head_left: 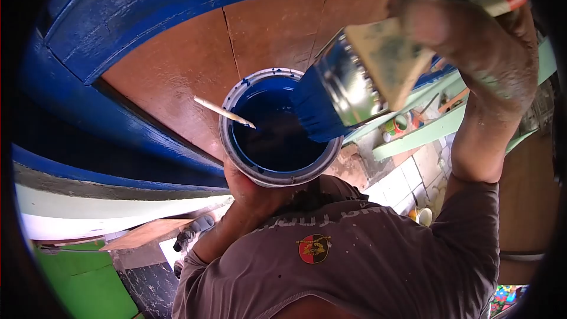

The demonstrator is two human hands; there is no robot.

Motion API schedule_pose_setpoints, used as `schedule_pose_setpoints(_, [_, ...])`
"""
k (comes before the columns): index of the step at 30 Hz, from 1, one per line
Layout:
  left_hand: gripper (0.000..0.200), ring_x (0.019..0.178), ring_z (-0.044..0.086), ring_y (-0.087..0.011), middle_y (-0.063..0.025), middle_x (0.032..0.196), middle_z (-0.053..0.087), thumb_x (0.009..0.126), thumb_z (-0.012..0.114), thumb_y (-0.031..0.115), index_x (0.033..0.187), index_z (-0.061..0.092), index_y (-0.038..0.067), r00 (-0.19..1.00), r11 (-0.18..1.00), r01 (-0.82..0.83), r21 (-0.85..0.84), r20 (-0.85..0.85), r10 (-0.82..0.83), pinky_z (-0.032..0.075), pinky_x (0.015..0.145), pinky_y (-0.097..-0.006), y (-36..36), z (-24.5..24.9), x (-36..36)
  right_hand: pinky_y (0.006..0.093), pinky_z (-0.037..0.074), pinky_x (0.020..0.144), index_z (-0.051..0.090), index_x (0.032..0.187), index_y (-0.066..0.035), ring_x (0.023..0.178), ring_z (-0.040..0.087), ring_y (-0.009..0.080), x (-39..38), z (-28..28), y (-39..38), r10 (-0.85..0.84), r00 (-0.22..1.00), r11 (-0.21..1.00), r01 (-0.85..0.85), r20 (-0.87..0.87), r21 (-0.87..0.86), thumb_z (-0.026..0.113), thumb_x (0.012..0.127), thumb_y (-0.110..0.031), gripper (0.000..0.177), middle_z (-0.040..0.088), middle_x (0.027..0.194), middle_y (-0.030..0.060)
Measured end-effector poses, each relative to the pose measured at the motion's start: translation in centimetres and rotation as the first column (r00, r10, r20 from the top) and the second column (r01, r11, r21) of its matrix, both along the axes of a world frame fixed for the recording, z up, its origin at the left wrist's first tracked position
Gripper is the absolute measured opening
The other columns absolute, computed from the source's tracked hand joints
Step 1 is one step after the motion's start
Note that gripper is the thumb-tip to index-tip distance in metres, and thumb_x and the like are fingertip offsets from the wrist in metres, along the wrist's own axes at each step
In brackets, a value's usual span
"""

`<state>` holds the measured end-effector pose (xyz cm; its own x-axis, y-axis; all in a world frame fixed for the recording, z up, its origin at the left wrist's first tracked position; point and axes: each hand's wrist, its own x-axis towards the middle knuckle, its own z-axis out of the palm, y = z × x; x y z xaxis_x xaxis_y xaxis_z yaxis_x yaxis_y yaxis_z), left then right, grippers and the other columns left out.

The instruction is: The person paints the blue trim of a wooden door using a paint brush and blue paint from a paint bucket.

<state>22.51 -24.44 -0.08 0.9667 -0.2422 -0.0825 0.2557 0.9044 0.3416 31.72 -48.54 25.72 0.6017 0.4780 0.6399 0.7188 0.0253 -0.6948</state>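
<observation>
The left hand (251, 192) clamps its fingers under the round metal can of blue paint (269, 178) at chest height, while the right hand (472, 41), fingers closed round the wide wooden paintbrush (348, 85) dipped inside, could tip it by pushing.

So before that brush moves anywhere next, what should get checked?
1. Left hand supporting the paint can from below: ok.
2. Right hand gripping the brush: ok.
3. Bristles coated in blue paint: ok.
4. Bristles positioned over the can's opening: ok.
5. Stir stick lying on the rim, apart from the bristles: ok.
6. Excess paint about to drip: cannot tell.
</observation>
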Motion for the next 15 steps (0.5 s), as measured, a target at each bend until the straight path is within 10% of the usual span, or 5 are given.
schedule_pose_setpoints(6, [0.074, 0.136, 0.055, -0.0396, -0.0185, 0.152, 0.053, 0.098, 0.046, 0.058, 0.151, 0.048, 0.006, 0.998, 0.959, 0.041, -0.279, 0.056, -0.026, 0.045, 0.115, -0.058, 0.1, 0.0, 0.7, 0.0311, 0.054, 0.074, 0.07, 0.099, 0.001, 0.081, 0.069, 0.0174, 0.3, -1.8, 2.8, 0.015, 0.997, 0.999, -0.018, -0.082, -0.031, 0.087, 0.081, -0.006, 0.026, 0.071, 0.09, 0.0083])
schedule_pose_setpoints(15, [0.081, 0.127, 0.059, -0.0371, -0.0165, 0.148, 0.055, 0.096, 0.045, 0.07, 0.152, 0.047, 0.012, 0.996, 0.967, 0.069, -0.244, -0.045, -0.082, 0.047, 0.101, -0.0541, 0.9, 0.2, 1.2, 0.0291, 0.052, 0.068, 0.071, 0.094, 0.0, 0.076, 0.068, 0.0154, -0.1, -2.3, 5.0, 0.031, 0.992, 0.997, -0.04, -0.125, -0.073, 0.089, 0.078, -0.004, 0.024, 0.07, 0.084, 0.0057])
